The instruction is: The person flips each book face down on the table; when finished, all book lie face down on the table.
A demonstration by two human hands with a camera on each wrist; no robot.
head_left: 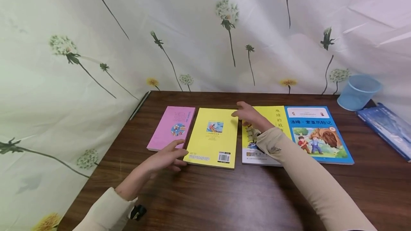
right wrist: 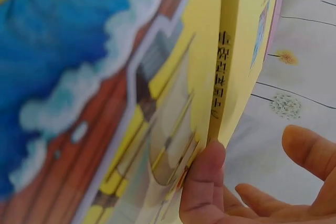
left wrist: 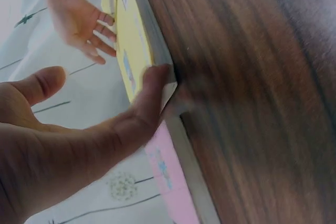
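Flanking the yellow book [head_left: 213, 142] on the table [head_left: 205, 199], our two hands stand at opposite ends of it, and we judge this diagonal to be the relation that matters most. The book lies flat with its barcode side up, its long axis running away from us with a slight lean to the right at the far end.

From our left hand [head_left: 162, 160], it lies to the right and a little farther off; the index finger appears to touch its near left corner, with the thumb apart and nothing grasped. From our right hand [head_left: 252, 115], it lies to the left and toward us; these fingers are spread at its far right edge, also grasping nothing, and whether they press on it we cannot tell. Neither hand is clearly nearer.

Counting, we find four books in the row: one pink book [head_left: 168, 131] just left of the yellow one, one ship book [head_left: 268, 111] just right of it, partly under our right sleeve [head_left: 308, 181], and one blue book [head_left: 321, 142] against that. Beyond the row, at right, are one blue basket [head_left: 354, 97] and one dark blue book [head_left: 386, 129].
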